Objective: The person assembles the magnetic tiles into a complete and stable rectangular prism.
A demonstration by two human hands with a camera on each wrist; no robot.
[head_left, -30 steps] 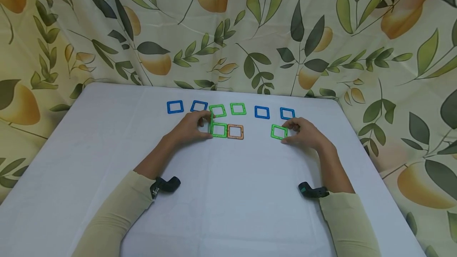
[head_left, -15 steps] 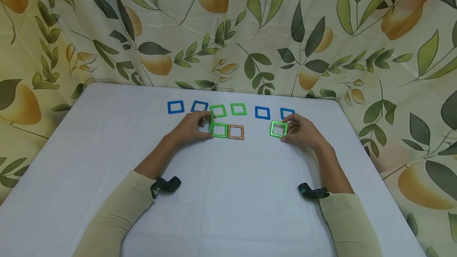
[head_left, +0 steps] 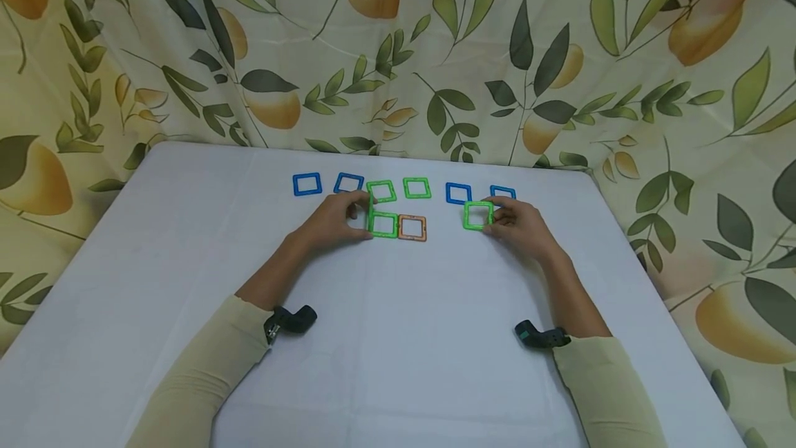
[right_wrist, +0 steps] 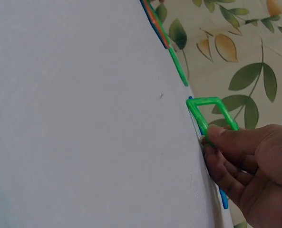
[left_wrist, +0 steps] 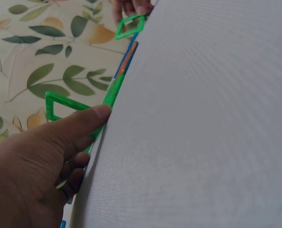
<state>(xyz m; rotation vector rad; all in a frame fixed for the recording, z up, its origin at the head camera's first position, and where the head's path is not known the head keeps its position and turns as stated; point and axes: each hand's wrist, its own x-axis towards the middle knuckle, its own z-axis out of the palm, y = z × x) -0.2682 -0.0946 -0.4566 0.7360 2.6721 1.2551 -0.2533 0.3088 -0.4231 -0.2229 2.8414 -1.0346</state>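
Observation:
My left hand (head_left: 332, 222) pinches a green magnetic square tile (left_wrist: 67, 101), an open frame standing upright. It stands at the left edge of a flat green tile (head_left: 385, 236), which lies side by side with an orange tile (head_left: 425, 228) on the table. To the right, my right hand (head_left: 521, 228) grips another green square tile (head_left: 466, 216) by its right side, thumb on the near edge. In the right wrist view this held tile (right_wrist: 205, 101) is tilted up, above the table surface.
Behind the hands lies a row of flat square tiles: a blue tile (head_left: 307, 193), a second blue tile (head_left: 351, 175) partly behind the left hand, two green ones, and two more blue ones at right. White cloth covers the table (head_left: 398, 337); a leaf-patterned curtain (head_left: 398, 54) hangs behind.
My right hand has lifted its green tile from the table, tipped it up, and moved it slightly left. The left hand stays in place with its upright tile.

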